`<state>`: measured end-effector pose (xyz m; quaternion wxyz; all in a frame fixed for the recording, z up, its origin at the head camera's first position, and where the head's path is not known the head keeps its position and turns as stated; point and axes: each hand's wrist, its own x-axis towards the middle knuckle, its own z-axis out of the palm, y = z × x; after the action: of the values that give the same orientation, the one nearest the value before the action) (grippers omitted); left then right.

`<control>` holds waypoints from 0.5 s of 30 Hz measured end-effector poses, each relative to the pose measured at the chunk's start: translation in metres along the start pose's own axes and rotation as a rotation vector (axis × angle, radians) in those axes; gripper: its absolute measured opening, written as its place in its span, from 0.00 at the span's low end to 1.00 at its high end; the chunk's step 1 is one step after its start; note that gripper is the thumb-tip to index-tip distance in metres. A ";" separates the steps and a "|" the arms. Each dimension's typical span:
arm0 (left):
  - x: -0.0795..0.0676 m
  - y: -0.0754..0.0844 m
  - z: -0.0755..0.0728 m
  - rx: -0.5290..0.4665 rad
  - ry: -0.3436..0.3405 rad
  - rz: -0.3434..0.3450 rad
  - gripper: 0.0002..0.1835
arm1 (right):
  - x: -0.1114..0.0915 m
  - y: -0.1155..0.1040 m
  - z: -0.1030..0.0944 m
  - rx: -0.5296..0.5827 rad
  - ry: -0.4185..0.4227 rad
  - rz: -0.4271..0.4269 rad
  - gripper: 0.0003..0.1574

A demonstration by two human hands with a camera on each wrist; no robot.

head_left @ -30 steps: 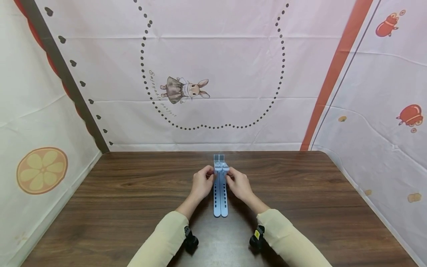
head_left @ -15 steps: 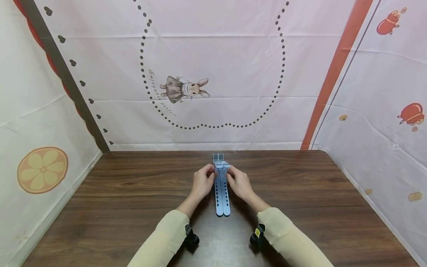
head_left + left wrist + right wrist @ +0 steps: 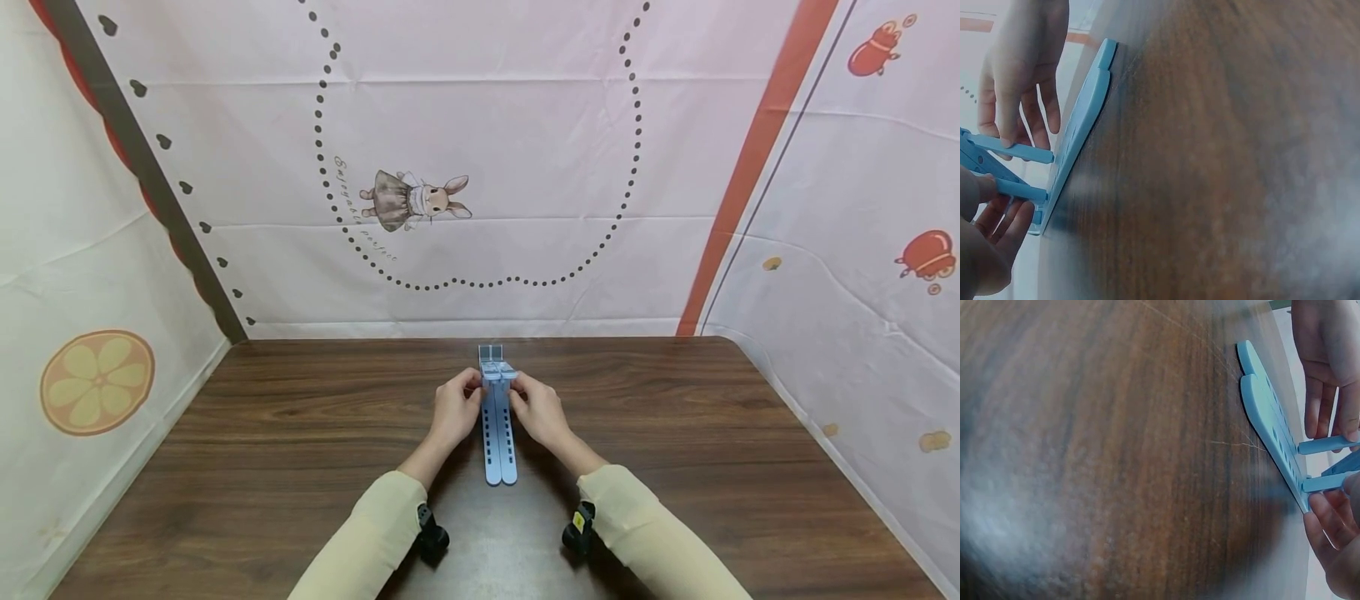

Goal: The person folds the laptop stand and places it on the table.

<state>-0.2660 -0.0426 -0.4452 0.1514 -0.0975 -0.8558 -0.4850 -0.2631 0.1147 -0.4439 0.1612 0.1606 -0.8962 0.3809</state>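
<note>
A light-blue folding laptop stand (image 3: 499, 442) lies on the wooden table, its two slotted bars side by side with their rounded ends toward me. Raised legs (image 3: 1019, 152) stand up from the bars near the far end. My left hand (image 3: 456, 412) pinches the leg on its side between thumb and fingers, and my right hand (image 3: 542, 414) pinches the other. In the right wrist view both legs (image 3: 1325, 482) meet the slotted bars at their lower ends. The stand's upper part is partly hidden by the hands and cut off in the wrist views.
The brown wooden table (image 3: 315, 450) ends just behind the stand at a printed cloth backdrop (image 3: 525, 167). More cloth hangs at the left and right sides. A black wrist camera (image 3: 431, 540) sits at each cuff.
The stand's near ends have swung slightly to the right and a little away from me, mostly in the first half second. Both hands keep their hold in almost the same place.
</note>
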 end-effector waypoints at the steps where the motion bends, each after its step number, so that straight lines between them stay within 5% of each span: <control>1: 0.000 0.000 0.000 -0.001 0.003 0.001 0.06 | 0.000 0.000 0.000 0.000 0.001 0.000 0.03; 15: 0.002 0.000 0.002 0.014 0.037 0.005 0.07 | 0.003 0.003 -0.002 -0.063 0.017 -0.027 0.05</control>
<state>-0.2682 -0.0410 -0.4455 0.1692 -0.0894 -0.8559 -0.4804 -0.2664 0.1179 -0.4430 0.1791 0.1642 -0.9040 0.3517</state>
